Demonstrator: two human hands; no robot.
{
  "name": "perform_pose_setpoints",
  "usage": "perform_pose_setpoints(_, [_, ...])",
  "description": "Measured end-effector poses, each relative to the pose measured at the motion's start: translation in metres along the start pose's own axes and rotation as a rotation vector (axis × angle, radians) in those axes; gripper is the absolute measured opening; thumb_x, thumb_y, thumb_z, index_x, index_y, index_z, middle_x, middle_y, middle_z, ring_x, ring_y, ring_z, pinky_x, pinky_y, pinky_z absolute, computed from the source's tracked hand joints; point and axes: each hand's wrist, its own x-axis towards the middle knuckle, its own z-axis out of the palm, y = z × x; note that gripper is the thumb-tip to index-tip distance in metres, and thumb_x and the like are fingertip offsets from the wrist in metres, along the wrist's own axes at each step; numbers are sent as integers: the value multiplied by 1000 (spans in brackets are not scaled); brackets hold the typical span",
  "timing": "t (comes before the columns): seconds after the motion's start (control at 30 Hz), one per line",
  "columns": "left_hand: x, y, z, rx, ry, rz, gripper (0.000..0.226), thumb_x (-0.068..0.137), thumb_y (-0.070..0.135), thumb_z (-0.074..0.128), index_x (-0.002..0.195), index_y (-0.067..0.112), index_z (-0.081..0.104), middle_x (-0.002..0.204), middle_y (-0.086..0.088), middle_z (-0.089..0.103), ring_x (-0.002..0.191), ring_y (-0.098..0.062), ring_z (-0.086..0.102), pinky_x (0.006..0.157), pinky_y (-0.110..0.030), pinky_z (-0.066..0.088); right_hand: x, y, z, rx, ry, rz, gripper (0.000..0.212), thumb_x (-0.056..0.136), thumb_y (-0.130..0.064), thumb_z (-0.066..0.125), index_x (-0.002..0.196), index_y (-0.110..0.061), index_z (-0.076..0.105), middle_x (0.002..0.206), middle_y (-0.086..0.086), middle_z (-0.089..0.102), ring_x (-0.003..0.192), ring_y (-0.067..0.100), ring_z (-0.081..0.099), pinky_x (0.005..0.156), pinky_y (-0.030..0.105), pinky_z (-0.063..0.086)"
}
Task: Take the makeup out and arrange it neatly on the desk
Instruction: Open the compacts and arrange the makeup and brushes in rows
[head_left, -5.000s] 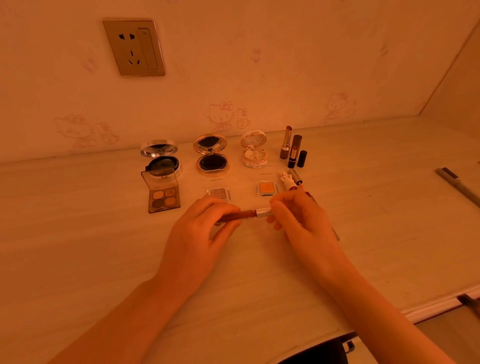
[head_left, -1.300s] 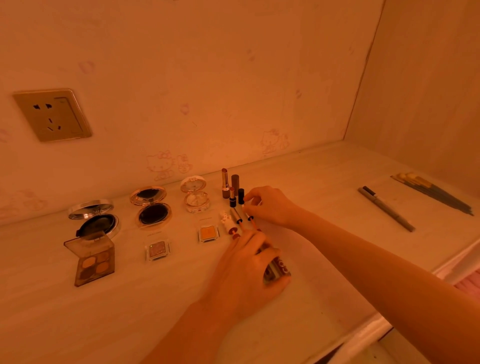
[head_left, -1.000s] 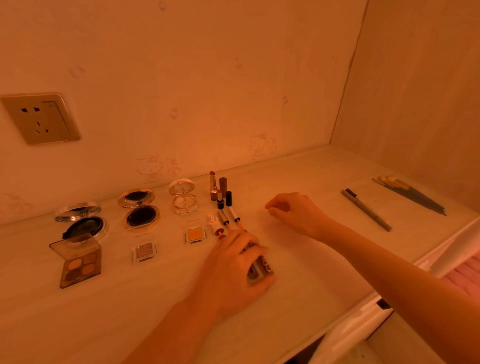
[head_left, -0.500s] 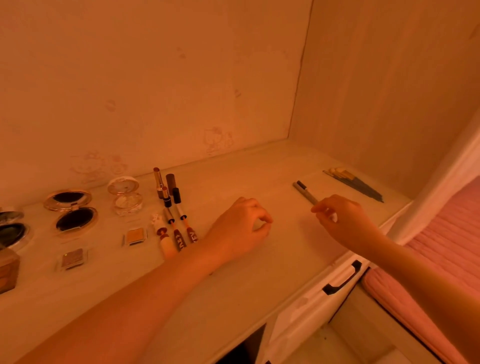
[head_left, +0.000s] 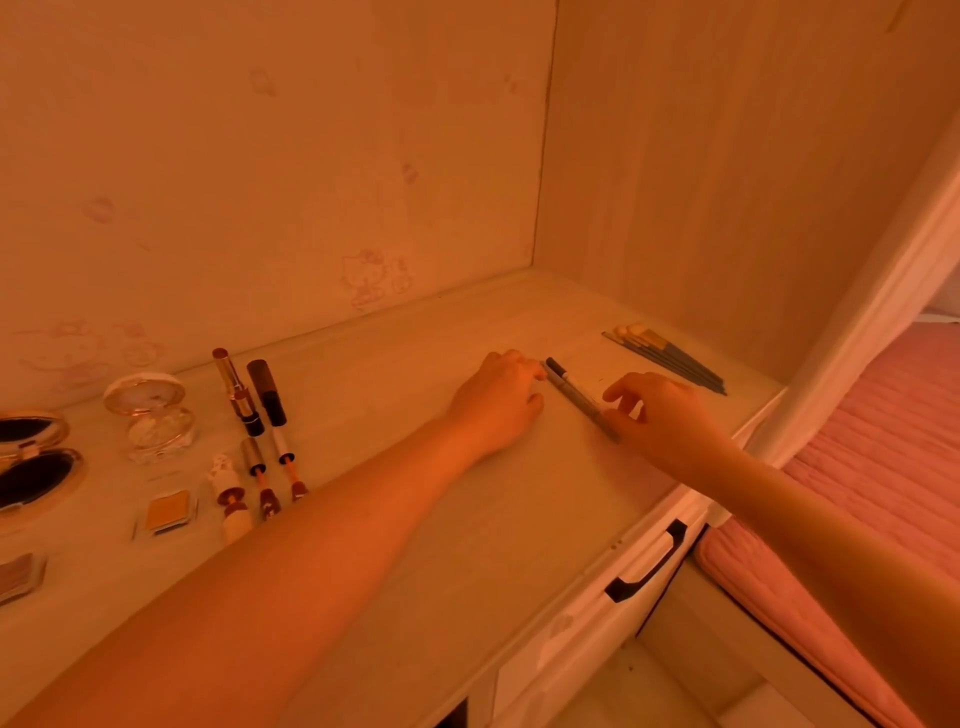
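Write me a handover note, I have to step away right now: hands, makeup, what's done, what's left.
Left hand: fingers at the far end of the liner pen, grip unclear.
Right hand: pinches the liner pen's near end.
Done: compacts and lipsticks lined up at the left of the desk.
Left: place the liner pen in the row, then the brushes lying by the right wall.

Home bedroom, desk beside pink mattress (cartoon-cat wallpaper)
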Motion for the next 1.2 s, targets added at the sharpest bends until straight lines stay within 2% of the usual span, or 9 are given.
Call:
perform_pose_setpoints(0.07, [13,-2,1,24,-32,22,44,95,15,45,139,19,43,143,-3,40,130,-23,34,106,-36,33,0,-1,3,-16,13,-10,23,90,-30,59,112,-22,55,100,-5,54,82,9,49,59,13,32])
perform_pose_setpoints(0.17, [27,-5,2,29,-123,51,51,97,12,40,146,20,32,151,-3,33,137,-22,26,111,-35,27,-3,-2,8,-60,6,-22,20,91,-30,57,109,-21,54,99,-5,50,86,11,48,70,19,37])
perform_pose_setpoints(0.33, [36,-9,5,49,-164,59,48,97,14,41,144,19,36,148,-4,37,136,-21,28,110,-33,26,-5,0,14,-54,9,-2,20,91,-33,55,108,-23,54,99,-4,51,87,13,51,75,23,44])
perform_pose_setpoints(0.57, [24,-15,0,113,-90,120,37,94,19,48,132,20,50,132,-2,48,122,-22,40,101,-35,36,-15,-1,17,-22,12,-11,18,93,-32,53,108,-22,55,96,-5,52,87,12,51,76,22,43])
perform_pose_setpoints(0.7, [6,-24,-9,178,-80,147,22,96,24,49,115,20,60,119,-1,52,114,-19,44,92,-36,44,-23,-6,17,-12,8,-26,18,93,-30,53,108,-22,58,96,-7,51,86,9,49,76,20,39])
perform_pose_setpoints(0.87, [-21,-36,-30,243,-74,204,17,96,28,49,108,21,60,114,3,54,109,-15,44,85,-31,44,-34,-24,14,31,9,-60,17,93,-26,53,108,-21,60,98,-7,50,83,6,45,63,7,31])
perform_pose_setpoints(0.97, [-42,-39,-48,209,-53,184,14,96,28,50,104,21,58,109,4,56,105,-13,45,83,-30,44,-38,-38,12,98,39,-63,13,91,-25,57,104,-22,60,98,-6,54,82,6,47,62,7,31])
perform_pose_setpoints(1.07, [-71,-43,-68,158,-40,117,10,94,30,52,102,24,55,103,5,54,97,-11,49,80,-32,46,-45,-58,10,198,19,-57,11,91,-23,58,101,-25,56,97,-8,59,90,10,53,66,11,34])
perform_pose_setpoints(1.2, [-112,-57,-90,116,12,32,8,92,31,57,97,29,52,101,8,50,89,-9,52,75,-26,45,-56,-92,8,283,2,-117,13,89,-21,61,101,-25,57,94,-9,61,89,9,58,65,8,38])
